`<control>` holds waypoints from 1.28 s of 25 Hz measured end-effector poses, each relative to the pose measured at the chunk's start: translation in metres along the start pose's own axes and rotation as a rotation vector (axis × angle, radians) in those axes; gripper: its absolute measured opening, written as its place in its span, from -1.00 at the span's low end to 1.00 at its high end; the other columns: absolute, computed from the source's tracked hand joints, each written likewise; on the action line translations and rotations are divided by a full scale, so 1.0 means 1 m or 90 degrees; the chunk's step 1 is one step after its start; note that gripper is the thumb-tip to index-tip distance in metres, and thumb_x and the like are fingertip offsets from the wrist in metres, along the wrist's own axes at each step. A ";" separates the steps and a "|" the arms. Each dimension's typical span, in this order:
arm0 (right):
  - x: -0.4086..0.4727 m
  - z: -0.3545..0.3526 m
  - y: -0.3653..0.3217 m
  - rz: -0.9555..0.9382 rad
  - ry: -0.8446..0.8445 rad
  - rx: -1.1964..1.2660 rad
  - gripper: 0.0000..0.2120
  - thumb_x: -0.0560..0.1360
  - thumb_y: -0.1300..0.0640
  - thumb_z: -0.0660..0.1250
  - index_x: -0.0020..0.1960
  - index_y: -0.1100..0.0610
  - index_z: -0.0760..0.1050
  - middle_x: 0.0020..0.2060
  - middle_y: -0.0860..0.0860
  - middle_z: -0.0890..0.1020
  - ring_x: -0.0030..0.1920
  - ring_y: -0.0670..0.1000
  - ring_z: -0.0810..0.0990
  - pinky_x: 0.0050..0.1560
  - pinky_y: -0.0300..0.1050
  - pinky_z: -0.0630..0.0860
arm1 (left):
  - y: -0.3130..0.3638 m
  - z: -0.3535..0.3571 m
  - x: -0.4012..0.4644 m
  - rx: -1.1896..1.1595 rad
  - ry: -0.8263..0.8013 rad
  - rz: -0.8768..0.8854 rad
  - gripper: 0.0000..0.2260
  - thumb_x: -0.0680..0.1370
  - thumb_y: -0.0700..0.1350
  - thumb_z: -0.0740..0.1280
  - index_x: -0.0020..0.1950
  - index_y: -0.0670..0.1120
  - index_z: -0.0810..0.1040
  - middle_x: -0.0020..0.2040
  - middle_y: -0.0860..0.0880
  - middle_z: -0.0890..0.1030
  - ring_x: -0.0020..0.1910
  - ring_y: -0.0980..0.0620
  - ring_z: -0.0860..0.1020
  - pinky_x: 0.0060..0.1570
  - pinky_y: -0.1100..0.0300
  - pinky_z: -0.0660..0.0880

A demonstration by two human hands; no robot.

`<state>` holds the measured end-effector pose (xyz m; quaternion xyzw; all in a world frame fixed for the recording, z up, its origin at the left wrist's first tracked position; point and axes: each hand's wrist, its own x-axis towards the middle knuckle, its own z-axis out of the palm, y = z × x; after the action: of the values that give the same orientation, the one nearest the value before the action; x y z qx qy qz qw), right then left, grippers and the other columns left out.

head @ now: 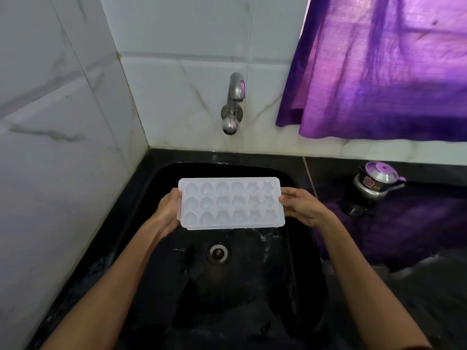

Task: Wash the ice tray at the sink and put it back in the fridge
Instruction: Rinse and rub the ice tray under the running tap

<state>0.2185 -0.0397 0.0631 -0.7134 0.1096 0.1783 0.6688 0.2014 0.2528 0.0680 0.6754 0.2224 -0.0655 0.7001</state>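
My left hand (168, 210) has its grip clamped on the left short end of the ice tray (231, 203), thumb over the rim and the fingers curled underneath, out of sight. From that grip the tray runs rightward to my right hand (300, 207), which pinches the opposite short end, thumb on top and fingers wrapped below. Between the two grips the tray hangs in the air over the black sink (174, 274), clear of the basin floor, with the drain (217, 253) below and nearer to me than the grips. The tap (233, 104) sits on the tiled wall beyond the grips and above them; I see no stream running from it.

I judge the step in hand to be bringing the tray under the spout for rinsing. To do it well I would keep both ends held, carry the tray away from me until it sits beneath the spout, then free one hand for the valve while the other supports the tray. Tilting it slightly would let water sweep through every cavity and run off into the basin, not onto the surface (379, 238) to the right of my right grip, where a small metal pot (376, 181) stands.

The long axis lies left to right, joining the two grips. The cavities face up toward me, nearly level.
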 end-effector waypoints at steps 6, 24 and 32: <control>0.000 0.007 0.053 0.011 0.052 -0.033 -0.73 0.59 0.36 0.16 0.27 0.25 0.43 0.08 0.12 0.57 -0.04 0.01 0.60 -0.24 -0.20 0.59 | -0.047 -0.019 0.005 0.073 -0.189 -0.046 -0.73 0.60 -0.17 0.08 0.14 -0.13 0.54 0.09 -0.18 0.62 0.06 -0.17 0.58 0.10 -0.12 0.48; -0.044 0.016 0.125 -0.184 0.141 -0.215 -0.68 0.49 0.53 0.17 -0.21 0.13 0.34 -0.26 0.01 0.52 -0.29 -0.19 0.54 -0.30 -0.27 0.49 | -0.111 -0.039 -0.026 0.106 -0.079 0.170 -0.73 0.57 -0.35 0.18 0.15 -0.13 0.58 -0.15 0.13 0.68 -0.02 0.11 0.57 0.05 0.26 0.54; -0.088 0.008 0.096 -0.441 0.155 -0.212 -0.81 0.40 0.21 0.29 -0.25 -0.09 0.43 -0.22 -0.21 0.59 -0.15 -0.22 0.58 -0.11 -0.38 0.49 | -0.090 -0.058 -0.064 0.334 -0.019 0.587 -0.58 0.51 -0.35 0.27 -0.02 0.22 0.57 0.01 0.39 0.57 0.05 0.32 0.55 0.11 0.39 0.44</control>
<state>0.0996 -0.0470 0.0100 -0.8226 -0.0894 -0.1284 0.5466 0.0955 0.2887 0.0115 0.8546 -0.1317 0.1862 0.4664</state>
